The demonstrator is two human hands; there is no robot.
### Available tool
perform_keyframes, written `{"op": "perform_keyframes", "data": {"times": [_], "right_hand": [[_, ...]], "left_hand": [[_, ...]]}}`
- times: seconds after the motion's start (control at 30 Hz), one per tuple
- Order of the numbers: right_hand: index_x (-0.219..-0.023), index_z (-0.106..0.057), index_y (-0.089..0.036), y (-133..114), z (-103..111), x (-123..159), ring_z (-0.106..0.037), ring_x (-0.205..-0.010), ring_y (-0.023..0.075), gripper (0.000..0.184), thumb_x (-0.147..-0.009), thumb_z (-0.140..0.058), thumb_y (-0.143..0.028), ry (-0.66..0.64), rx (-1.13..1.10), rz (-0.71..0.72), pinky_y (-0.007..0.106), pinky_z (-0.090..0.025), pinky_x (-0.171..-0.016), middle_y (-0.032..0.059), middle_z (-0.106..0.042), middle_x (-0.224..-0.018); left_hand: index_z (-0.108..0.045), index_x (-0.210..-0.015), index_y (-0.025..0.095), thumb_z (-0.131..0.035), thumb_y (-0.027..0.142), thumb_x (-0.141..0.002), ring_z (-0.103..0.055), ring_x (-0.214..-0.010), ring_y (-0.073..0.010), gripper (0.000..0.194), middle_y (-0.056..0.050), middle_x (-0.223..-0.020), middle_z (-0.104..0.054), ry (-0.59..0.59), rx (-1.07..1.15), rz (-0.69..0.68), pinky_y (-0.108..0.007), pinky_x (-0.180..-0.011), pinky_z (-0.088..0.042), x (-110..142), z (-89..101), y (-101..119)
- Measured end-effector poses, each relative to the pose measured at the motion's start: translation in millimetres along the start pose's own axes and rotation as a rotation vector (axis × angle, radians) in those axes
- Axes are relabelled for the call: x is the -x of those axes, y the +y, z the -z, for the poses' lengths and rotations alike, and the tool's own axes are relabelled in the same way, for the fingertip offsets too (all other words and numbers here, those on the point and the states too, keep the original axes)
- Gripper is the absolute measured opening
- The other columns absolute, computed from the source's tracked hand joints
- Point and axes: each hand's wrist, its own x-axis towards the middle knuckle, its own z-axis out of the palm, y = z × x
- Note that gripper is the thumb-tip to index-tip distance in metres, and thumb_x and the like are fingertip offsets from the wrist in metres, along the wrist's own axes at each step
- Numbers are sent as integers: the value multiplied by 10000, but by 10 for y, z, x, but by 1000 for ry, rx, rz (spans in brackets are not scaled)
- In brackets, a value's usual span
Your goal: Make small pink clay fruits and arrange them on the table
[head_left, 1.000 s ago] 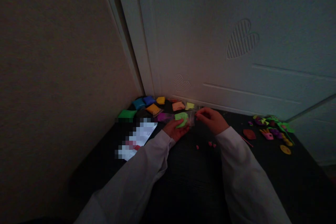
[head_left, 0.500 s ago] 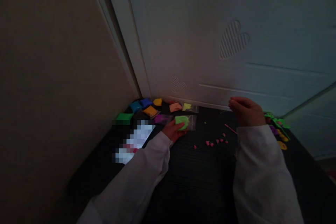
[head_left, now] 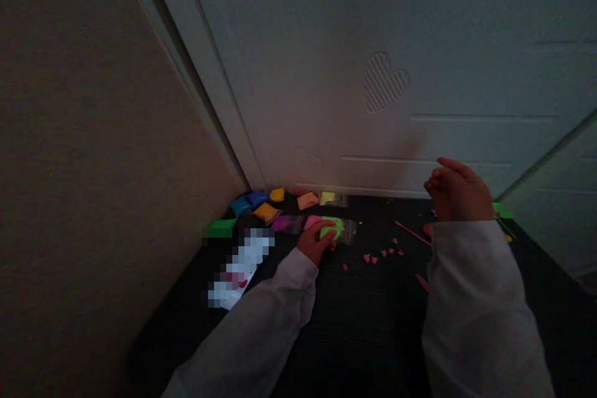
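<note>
My left hand (head_left: 316,241) is closed on a small clear zip bag of light green clay (head_left: 330,228), its thumb across the front. A pink packet (head_left: 311,221) shows just behind that hand. Raised above the right side of the table, my right hand (head_left: 459,189) has its fingers curled together; whatever they may hold is too small and dark to tell. Several small pink pieces with dark ends (head_left: 374,260) lie on the table between the hands, with one pink piece (head_left: 345,267) apart from them. Beyond them lies a thin pink stick (head_left: 413,232).
Coloured clay packets line the back left, among them a blue packet (head_left: 256,198), an orange packet (head_left: 266,212) and a purple packet (head_left: 285,224). A bright white sheet (head_left: 249,261) lies at left. Green pieces (head_left: 504,210) sit at far right. A white door (head_left: 298,74) stands behind the table.
My right hand has moved a little right and up, its fingers still curled. My left hand keeps the green clay bag, and the pink packet behind it has come into sight. The view has shifted.
</note>
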Motion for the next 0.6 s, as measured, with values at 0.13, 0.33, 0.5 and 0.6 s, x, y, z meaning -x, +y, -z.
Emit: {"op": "perform_keyframes", "data": {"times": [0.13,0.33,0.5,0.6], "right_hand": [[-746,-638,-178,-3,-5,26,-559,-572,46,132,-615,-642,-177,-8,64,22,184,-498,-605,-22,-603,-639],[-806,-641,-210,47,30,38,-594,-653,78,175,-634,-652,-184,-98,77,99,281,-509,-747,-24,-614,-691],[-745,-628,-179,27,-1,67,-585,-576,54,100,-650,-641,-208,-120,66,47,206,-516,-624,-26,-613,-642],[-671,-599,-171,20,-30,86,-567,-506,48,85,-628,-658,-213,-122,69,51,178,-505,-539,-36,-603,-586]], "left_hand": [[-603,-898,166,-669,200,-583,-560,-640,-101,323,-37,-878,-597,-7,-18,-36,-216,-616,-452,-51,-51,-13],[-587,-1018,194,-657,108,-565,-531,-909,-164,466,-58,-1010,-572,-21,-131,-128,-270,-860,-385,-74,-116,-71],[-609,-996,224,-676,133,-545,-469,-977,-213,464,-60,-988,-583,-22,-337,-230,-332,-976,-253,-107,-92,-118],[-602,-1020,219,-668,192,-573,-450,-970,-238,453,-80,-966,-584,-36,-463,-281,-367,-986,-210,-129,-82,-141]]}}
